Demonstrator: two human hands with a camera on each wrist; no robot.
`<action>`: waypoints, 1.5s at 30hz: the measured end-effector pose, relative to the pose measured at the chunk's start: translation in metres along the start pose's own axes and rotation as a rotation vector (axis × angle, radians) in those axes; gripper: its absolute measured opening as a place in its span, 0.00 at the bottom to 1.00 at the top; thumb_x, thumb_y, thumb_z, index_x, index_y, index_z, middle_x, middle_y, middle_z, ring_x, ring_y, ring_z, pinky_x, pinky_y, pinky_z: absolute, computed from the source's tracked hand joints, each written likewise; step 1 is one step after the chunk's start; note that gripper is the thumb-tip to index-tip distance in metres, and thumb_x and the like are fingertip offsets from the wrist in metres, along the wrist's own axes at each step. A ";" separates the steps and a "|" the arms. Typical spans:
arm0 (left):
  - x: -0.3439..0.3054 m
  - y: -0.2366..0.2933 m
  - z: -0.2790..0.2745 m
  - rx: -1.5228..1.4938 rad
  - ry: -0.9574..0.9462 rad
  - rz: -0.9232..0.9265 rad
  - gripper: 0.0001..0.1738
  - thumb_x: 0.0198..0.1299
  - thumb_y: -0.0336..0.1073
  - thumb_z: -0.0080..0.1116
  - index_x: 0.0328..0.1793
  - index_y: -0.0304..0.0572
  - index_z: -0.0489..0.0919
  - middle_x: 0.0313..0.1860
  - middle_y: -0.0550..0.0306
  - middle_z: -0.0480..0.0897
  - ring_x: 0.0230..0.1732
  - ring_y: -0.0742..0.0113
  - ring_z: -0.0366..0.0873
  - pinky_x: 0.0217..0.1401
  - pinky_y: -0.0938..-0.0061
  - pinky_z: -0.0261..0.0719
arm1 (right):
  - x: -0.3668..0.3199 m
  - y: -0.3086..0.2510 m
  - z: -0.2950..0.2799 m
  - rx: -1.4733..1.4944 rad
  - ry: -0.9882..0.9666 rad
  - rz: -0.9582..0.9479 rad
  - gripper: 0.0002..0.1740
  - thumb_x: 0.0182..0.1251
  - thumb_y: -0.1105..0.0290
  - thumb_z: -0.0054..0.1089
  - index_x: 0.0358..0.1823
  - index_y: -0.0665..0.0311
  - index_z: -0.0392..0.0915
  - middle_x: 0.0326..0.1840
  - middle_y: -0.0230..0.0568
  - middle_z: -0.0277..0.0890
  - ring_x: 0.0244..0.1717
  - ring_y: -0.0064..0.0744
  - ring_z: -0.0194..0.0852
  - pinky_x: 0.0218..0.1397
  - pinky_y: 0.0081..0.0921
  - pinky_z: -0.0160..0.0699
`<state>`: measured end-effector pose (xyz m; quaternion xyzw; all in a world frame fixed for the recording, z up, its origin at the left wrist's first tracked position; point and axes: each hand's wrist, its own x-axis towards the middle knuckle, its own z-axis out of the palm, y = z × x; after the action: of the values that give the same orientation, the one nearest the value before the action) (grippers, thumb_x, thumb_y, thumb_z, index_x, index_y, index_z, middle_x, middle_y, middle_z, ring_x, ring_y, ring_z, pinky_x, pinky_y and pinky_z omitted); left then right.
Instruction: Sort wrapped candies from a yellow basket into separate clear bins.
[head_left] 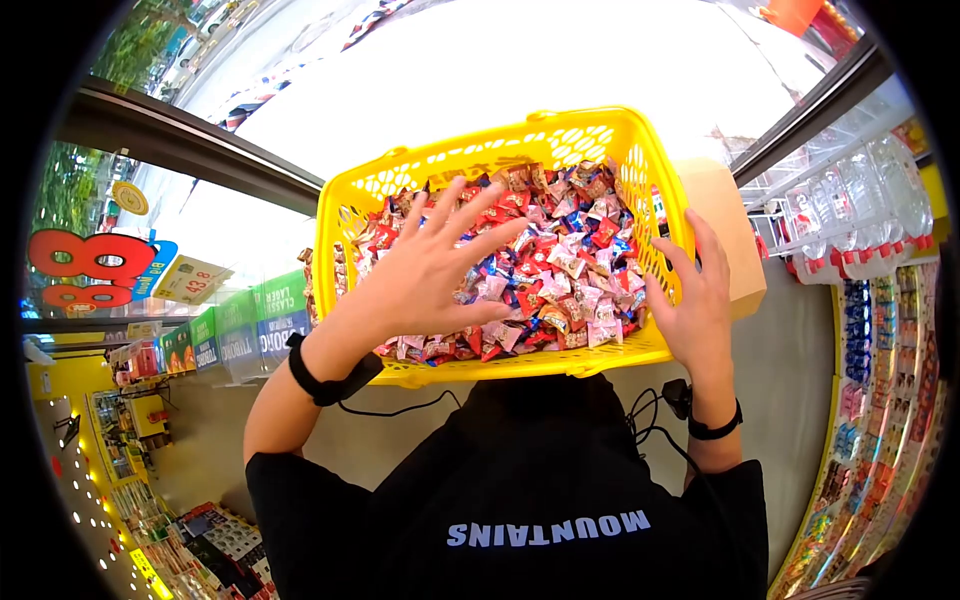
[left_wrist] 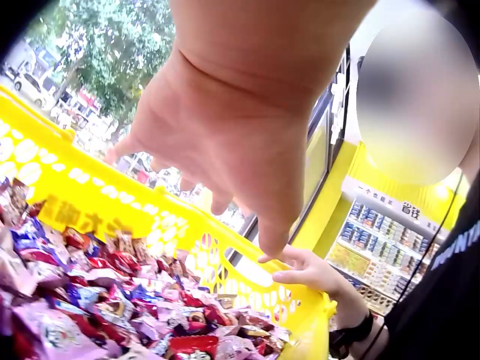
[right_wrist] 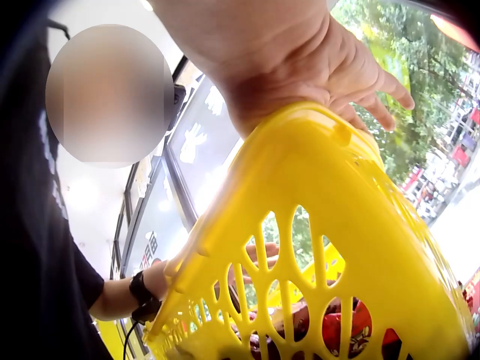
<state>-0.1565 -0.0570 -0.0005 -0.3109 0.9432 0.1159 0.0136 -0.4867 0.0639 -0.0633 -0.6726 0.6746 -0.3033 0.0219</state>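
Hovering wide open over the sweets (head_left: 565, 265), left hand (head_left: 425, 275) holds nothing — right hand (head_left: 697, 305) grips basket (head_left: 470, 145).

The basket (head_left: 470, 150), at the centre of the head view, is bright yellow, its walls pierced with a lattice of small holes. The candies (head_left: 560, 260) in it are wrapped in red, pink, blue and white. At the bottom of the frame the shirt (head_left: 540, 480) is black with pale blue-grey lettering. The wristbands (head_left: 320, 375) are black. At the left edge the big numerals (head_left: 75, 255) are red, and the cartons (head_left: 240, 320) lower down are green and blue. The bottles (head_left: 860, 210) at upper right have red caps.
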 end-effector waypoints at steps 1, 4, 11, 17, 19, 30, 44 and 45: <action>-0.010 -0.002 -0.003 0.032 0.010 -0.026 0.56 0.62 0.74 0.70 0.93 0.73 0.63 0.96 0.46 0.54 0.95 0.27 0.42 0.91 0.26 0.44 | 0.000 0.000 0.000 0.000 0.004 -0.002 0.23 0.63 0.70 0.76 0.62 0.57 0.87 0.84 0.51 0.67 0.84 0.60 0.64 0.85 0.54 0.65; -0.038 -0.009 0.007 0.102 -0.057 -0.118 0.63 0.52 0.73 0.78 0.94 0.75 0.62 0.97 0.49 0.51 0.95 0.27 0.41 0.91 0.24 0.43 | 0.000 0.000 -0.001 -0.002 -0.007 -0.005 0.24 0.63 0.70 0.77 0.63 0.57 0.86 0.85 0.51 0.66 0.84 0.60 0.63 0.86 0.54 0.64; -0.051 -0.036 0.069 -0.068 -0.363 -0.280 0.84 0.35 0.57 0.94 0.97 0.75 0.46 0.98 0.42 0.41 0.88 0.04 0.41 0.82 0.14 0.59 | 0.001 -0.001 -0.001 -0.020 -0.043 -0.025 0.25 0.64 0.68 0.78 0.64 0.57 0.86 0.86 0.54 0.65 0.85 0.61 0.62 0.87 0.54 0.63; -0.019 -0.019 0.066 -0.035 -0.364 -0.277 0.81 0.37 0.42 0.91 0.97 0.72 0.49 0.96 0.42 0.46 0.86 0.05 0.47 0.85 0.23 0.65 | -0.001 0.002 -0.002 -0.047 -0.043 -0.056 0.26 0.65 0.69 0.79 0.65 0.58 0.86 0.87 0.53 0.64 0.86 0.59 0.63 0.86 0.51 0.64; -0.016 -0.027 0.069 -0.072 -0.271 -0.165 0.78 0.37 0.40 0.90 0.96 0.71 0.52 0.96 0.43 0.47 0.87 0.10 0.49 0.87 0.28 0.64 | 0.000 0.003 -0.001 -0.043 -0.035 -0.063 0.25 0.65 0.69 0.79 0.65 0.58 0.86 0.86 0.53 0.64 0.86 0.59 0.63 0.86 0.52 0.64; -0.080 -0.021 0.032 -0.094 -0.041 -0.309 0.53 0.57 0.50 0.82 0.90 0.68 0.68 0.93 0.49 0.60 0.92 0.30 0.54 0.90 0.36 0.59 | 0.006 0.004 -0.001 0.023 -0.075 -0.114 0.24 0.65 0.67 0.78 0.62 0.56 0.86 0.83 0.55 0.67 0.84 0.62 0.63 0.86 0.57 0.63; -0.177 -0.067 0.058 -0.046 0.337 -0.506 0.36 0.66 0.46 0.75 0.81 0.57 0.80 0.92 0.46 0.62 0.94 0.36 0.51 0.93 0.38 0.47 | 0.016 -0.044 -0.016 -0.225 -0.160 -0.271 0.29 0.65 0.60 0.78 0.68 0.54 0.84 0.86 0.50 0.65 0.87 0.64 0.57 0.88 0.64 0.55; -0.180 -0.074 0.061 -0.077 0.365 -0.468 0.36 0.66 0.43 0.74 0.81 0.55 0.79 0.92 0.45 0.61 0.94 0.37 0.51 0.93 0.40 0.49 | 0.019 -0.056 -0.016 -0.187 -0.191 -0.277 0.30 0.65 0.60 0.78 0.69 0.54 0.83 0.86 0.49 0.65 0.86 0.64 0.57 0.88 0.64 0.55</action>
<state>0.0295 0.0043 -0.0576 -0.5359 0.8277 0.0874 -0.1416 -0.4448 0.0577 -0.0187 -0.7838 0.5957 -0.1742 -0.0189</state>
